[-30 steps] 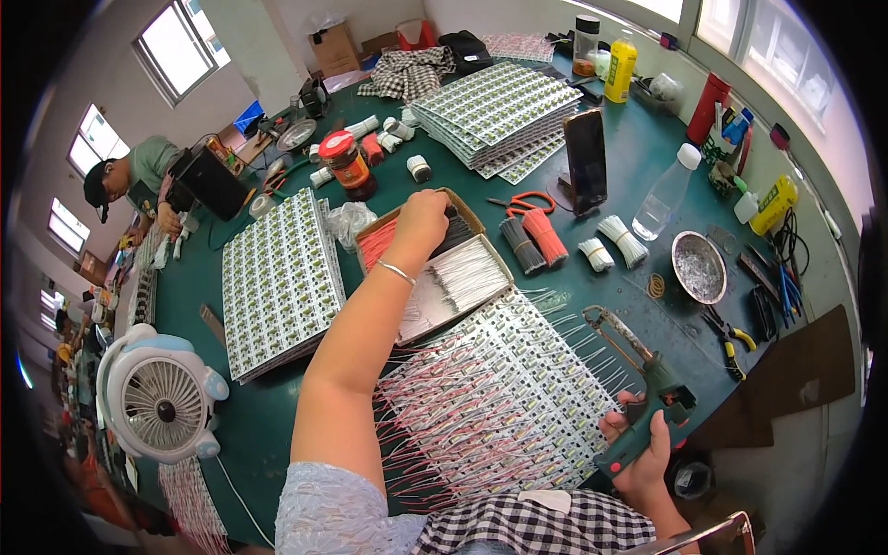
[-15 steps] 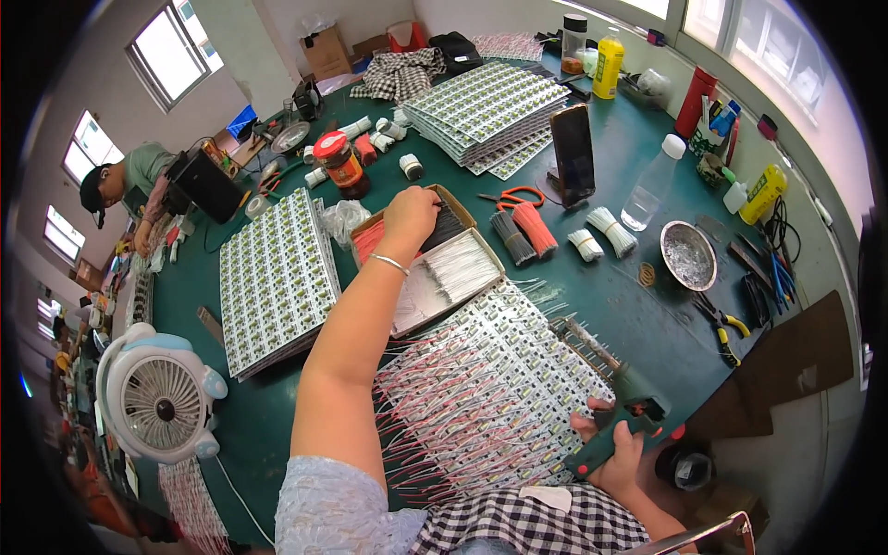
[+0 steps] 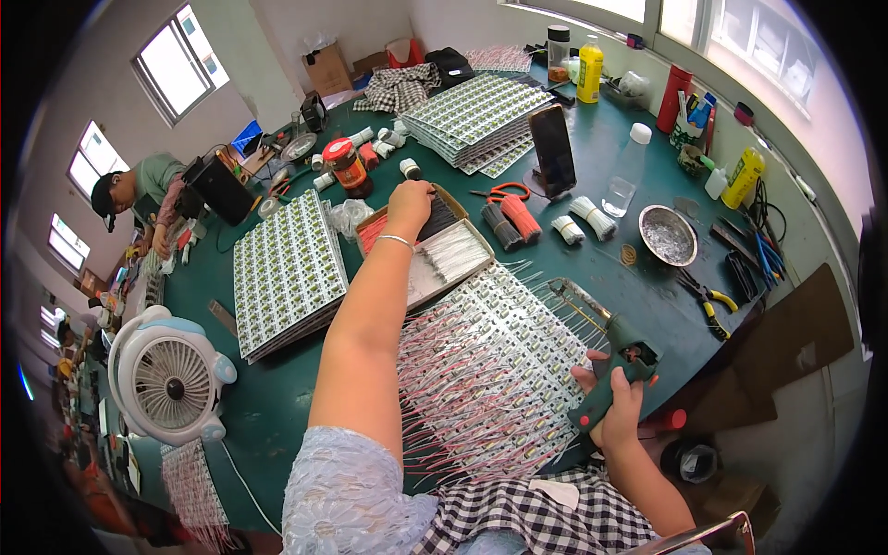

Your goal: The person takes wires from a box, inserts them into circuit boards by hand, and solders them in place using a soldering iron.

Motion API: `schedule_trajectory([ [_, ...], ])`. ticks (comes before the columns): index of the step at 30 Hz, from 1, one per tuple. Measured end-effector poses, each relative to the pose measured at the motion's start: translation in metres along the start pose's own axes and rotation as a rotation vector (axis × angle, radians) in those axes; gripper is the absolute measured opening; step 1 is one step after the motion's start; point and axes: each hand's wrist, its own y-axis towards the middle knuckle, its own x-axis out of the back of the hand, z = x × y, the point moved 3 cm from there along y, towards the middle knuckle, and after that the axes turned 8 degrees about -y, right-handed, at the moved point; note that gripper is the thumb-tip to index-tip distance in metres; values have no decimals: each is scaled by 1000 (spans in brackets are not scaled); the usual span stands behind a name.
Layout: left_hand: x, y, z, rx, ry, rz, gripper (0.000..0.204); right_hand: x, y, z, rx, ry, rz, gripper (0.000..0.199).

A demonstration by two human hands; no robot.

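Note:
My left hand (image 3: pixel 409 203) reaches into a shallow cardboard tray (image 3: pixel 460 288) and closes on the dark wires (image 3: pixel 439 218) bundled there, beside red and white wire bundles. A bracelet sits on that wrist. My right hand (image 3: pixel 614 406) grips a green soldering tool (image 3: pixel 612 379) at the near right edge of a circuit board panel (image 3: pixel 487 365) with many red and white wires sticking out of it.
A second board panel (image 3: pixel 283 270) lies left of the tray, more stacks (image 3: pixel 476 116) at the back. A white fan (image 3: pixel 168 377), red-lidded jar (image 3: pixel 350 167), scissors (image 3: pixel 503 194), upright phone (image 3: pixel 553 150), metal bowl (image 3: pixel 668 235), pliers (image 3: pixel 708 299) and bottles surround them. Another person (image 3: pixel 139 190) sits far left.
My right hand with the soldering tool has moved slightly inward along the panel's near right edge. My left hand stays on the wires in the tray.

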Motion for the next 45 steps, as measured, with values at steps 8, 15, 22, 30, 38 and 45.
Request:
schedule_trajectory([
  [8, 12, -1, 8, -35, -191, -98, 17, 0, 6, -6, 143, -103, 42, 41],
  [15, 27, 5, 9, 246, -663, -13, 14, 3, 9, -2, 157, -130, -1, 42],
  [22, 28, 3, 23, 223, -1020, 8, 31, 2, 3, -5, 131, -156, -12, 41],
  [30, 109, -71, -9, 127, -1271, -158, 48, 5, 3, -6, 176, -215, 1, 44],
  [38, 104, -225, 24, 417, -1151, -36, 37, -1, 8, -3, 200, -256, 40, 38],
  [45, 129, -206, -11, 450, -983, 123, 18, -5, -5, 13, 231, -296, -58, 37],
])
